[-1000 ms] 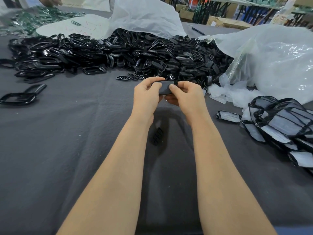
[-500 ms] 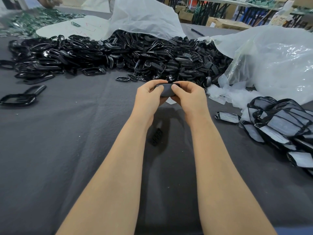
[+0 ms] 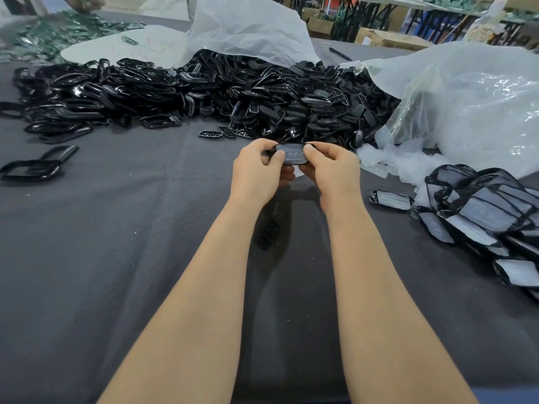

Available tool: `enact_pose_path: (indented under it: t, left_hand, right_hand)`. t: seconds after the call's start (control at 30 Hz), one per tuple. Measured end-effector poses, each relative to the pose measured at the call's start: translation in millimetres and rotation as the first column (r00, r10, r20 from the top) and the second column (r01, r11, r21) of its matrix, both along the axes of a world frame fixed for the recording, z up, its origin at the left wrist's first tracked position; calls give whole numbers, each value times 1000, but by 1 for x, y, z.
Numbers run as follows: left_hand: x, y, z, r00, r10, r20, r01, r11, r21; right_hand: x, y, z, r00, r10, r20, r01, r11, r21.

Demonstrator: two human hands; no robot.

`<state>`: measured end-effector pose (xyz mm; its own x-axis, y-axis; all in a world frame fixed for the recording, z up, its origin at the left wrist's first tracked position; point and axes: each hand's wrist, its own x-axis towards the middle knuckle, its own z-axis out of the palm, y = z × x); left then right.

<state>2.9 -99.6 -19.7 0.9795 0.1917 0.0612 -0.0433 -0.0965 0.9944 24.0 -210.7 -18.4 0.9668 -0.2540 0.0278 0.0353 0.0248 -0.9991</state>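
Both hands were raised just above the table (image 3: 116, 272), close together, with one black oval piece (image 3: 292, 154) held between them. The left hand (image 3: 256, 172) pinched its left end, thumb on top and fingers curled beneath, and the right hand (image 3: 332, 170) pinched its right end in the same way. The piece lay level across the gap between the two thumbs, its grey face turned up and showing three round spots in a row.

On the grey cloth between the forearms, nearer the person than the hands, lay a single black grille insert (image 3: 269, 233), apart from everything else. Just beyond the hands spread a heap of black plastic parts (image 3: 204, 91), far too many to count, with a few loose grilles at its front edge. Two bags lay behind the heap: a white bag (image 3: 248, 27) draped over its far side and a clear bag (image 3: 466, 106) to the right. One pen (image 3: 339, 53) lay between the bags. Two black frames (image 3: 29, 170) lay touching at the left, well apart from the hands. At the right sat a stack of film-wrapped pieces (image 3: 484, 211), with one wrapped piece (image 3: 390, 198) lying alone just beside it.
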Motion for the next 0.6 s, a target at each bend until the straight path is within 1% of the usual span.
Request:
enact_pose_path:
  t: [0.17,0.3,0.4,0.5,0.6]
  left_hand:
    - [1,2,0,999,47,-12,-45,995,91]
    - [-2,0,2,999,46,5,-46,993,109]
    - [-2,0,3,1000,8,6,-9,991,135]
    - [-1,0,2,1000,24,2,-24,994,109]
    - [-1,0,2,999,48,-7,-47,998,50]
  right_hand:
    - [-3,0,1,996,87,6,-85,980,-181]
    - [-2,2,0,997,57,44,-42,957,-287]
    - [-2,1,0,998,24,59,-4,946,-324]
    - [-5,1,3,997,55,47,-38,948,-315]
    - [-8,4,5,995,86,46,-63,927,-369]
